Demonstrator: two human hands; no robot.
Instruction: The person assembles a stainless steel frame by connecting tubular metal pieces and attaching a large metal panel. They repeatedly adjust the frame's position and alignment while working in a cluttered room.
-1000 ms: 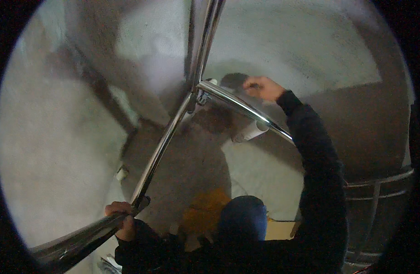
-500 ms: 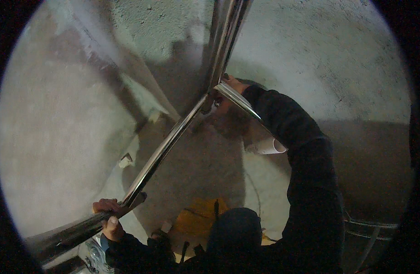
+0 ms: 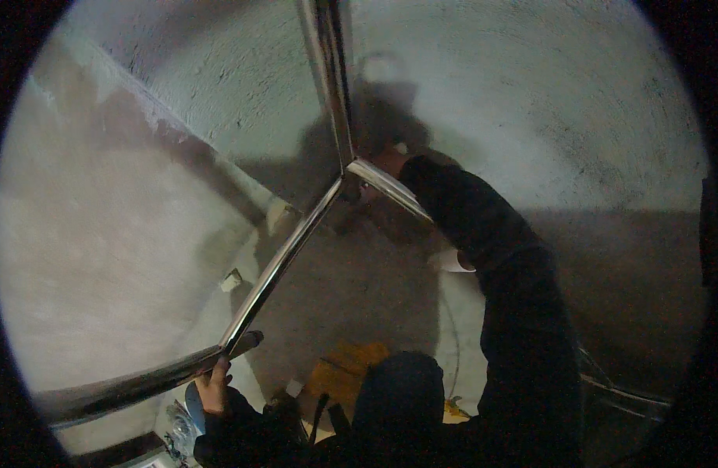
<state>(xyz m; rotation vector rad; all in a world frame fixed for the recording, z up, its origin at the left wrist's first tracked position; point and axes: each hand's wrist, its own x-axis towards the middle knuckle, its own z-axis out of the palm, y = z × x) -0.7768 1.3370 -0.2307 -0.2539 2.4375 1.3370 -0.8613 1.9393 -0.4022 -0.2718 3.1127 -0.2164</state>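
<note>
1. The left hand [image 3: 213,388] is closing around the lower end of a shiny metal rail [image 3: 285,261], fingers wrapped just under the bend where it is turning toward a darker horizontal length [image 3: 125,388]; the grip looks like it is bracing that end so the rail does not swing.
2. The right hand [image 3: 384,161] is reaching up to the joint [image 3: 349,173] where the rail is meeting an upright tube [image 3: 332,78] and a short side piece [image 3: 390,191]. It is touching there, but shadow and the dark sleeve [image 3: 484,226] are hiding the fingers, so I cannot tell whether it is gripping or just pressing.
3. The rail is running diagonally between the two hands, one hand at each end, probably so both ends are being steadied at once.
4. Behind the right hand a rough plastered wall [image 3: 546,101] is catching a dark shadow.
5. Below, between the hands, a yellowish box-like thing [image 3: 339,374] is sitting on the floor; whether it is open, and what is in it, is too dim to read.
6. Right of the left hand, a dark rounded shape [image 3: 398,394] is blocking the floor.
</note>
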